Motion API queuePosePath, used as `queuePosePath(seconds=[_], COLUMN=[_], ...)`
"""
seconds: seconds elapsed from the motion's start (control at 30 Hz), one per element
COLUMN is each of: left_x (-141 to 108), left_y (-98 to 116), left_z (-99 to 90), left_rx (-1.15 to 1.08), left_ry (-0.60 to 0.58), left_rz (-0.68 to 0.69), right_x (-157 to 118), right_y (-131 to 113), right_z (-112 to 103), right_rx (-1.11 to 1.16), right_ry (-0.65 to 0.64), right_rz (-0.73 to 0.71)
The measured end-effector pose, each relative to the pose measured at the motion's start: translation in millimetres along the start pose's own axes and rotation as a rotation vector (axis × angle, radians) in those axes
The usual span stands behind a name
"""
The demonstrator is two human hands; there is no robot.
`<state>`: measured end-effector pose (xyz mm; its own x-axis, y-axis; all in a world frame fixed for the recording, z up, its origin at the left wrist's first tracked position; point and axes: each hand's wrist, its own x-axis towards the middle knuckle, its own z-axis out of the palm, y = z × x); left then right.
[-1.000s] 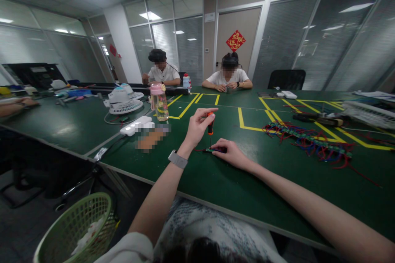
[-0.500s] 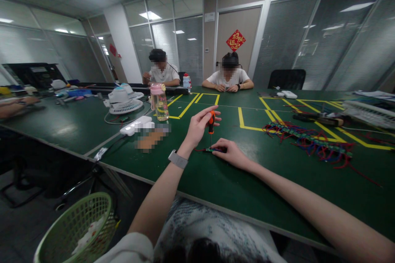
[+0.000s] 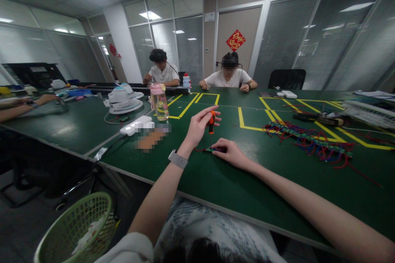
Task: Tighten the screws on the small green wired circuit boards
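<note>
My left hand (image 3: 199, 126) holds an orange-and-black screwdriver (image 3: 211, 122) upright, with the thumb and fingers around its handle. The thin shaft points straight down, its tip at a small green circuit board (image 3: 209, 150) with red wires. My right hand (image 3: 230, 153) pinches the right end of that board against the green table (image 3: 197, 176). Part of the board and its wires is hidden under the right fingers. Whether the tip sits in a screw is too small to tell.
A row of wired circuit boards (image 3: 311, 139) lies to the right, near pliers (image 3: 321, 119) and a white rack (image 3: 370, 113). On the left stand a pink-lidded bottle (image 3: 161, 104), a white power strip (image 3: 137, 125) and white fans (image 3: 123, 100). Two people sit opposite.
My hands, the screwdriver and the board look nearly unchanged. Across the table, the person on the right has moved their hands apart. At far left, another person's arm has reached further right.
</note>
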<state>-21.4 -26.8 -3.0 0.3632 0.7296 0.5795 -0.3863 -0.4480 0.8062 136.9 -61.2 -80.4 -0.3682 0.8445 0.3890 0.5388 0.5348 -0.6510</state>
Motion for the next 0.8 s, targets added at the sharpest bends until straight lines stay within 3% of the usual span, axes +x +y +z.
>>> queuePosePath(seconds=[0.4, 0.6, 0.8], left_x=[-2.1, -1.6, -0.8], left_y=[2.7, 3.8, 0.8], left_z=[3.7, 2.4, 1.0], left_rx=[0.040, 0.259, 0.028], left_ry=[0.014, 0.082, 0.011], left_rz=[0.007, 0.090, 0.012], right_x=[0.0, -0.3, -0.2], right_y=[1.1, 1.0, -1.1], right_z=[0.4, 0.1, -0.3], right_rx=[-0.005, 0.002, -0.002], right_ry=[0.004, 0.002, -0.001], right_rz=[-0.020, -0.012, -0.008])
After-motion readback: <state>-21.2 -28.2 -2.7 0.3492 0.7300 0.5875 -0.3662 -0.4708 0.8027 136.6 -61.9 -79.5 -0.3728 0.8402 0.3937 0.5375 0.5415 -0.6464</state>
